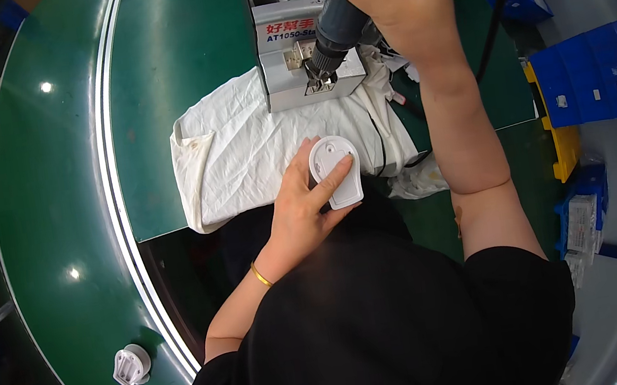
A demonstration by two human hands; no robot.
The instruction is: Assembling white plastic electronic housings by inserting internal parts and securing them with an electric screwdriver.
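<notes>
My left hand is closed around a white plastic housing, rounded at one end, with its recessed face and small screw holes turned up. The thumb lies across that face. Up at the top right, my right hand grips a dark electric screwdriver, tilted so its tip points down and left. That tip meets the front of a grey screw feeder, at its small metal outlet; whether a screw is on it is too small to tell.
A white cloth covers the bench below the feeder. Another white housing rests on the green conveyor at the lower left. Blue bins stand along the right, and a black cable hangs beside my right arm.
</notes>
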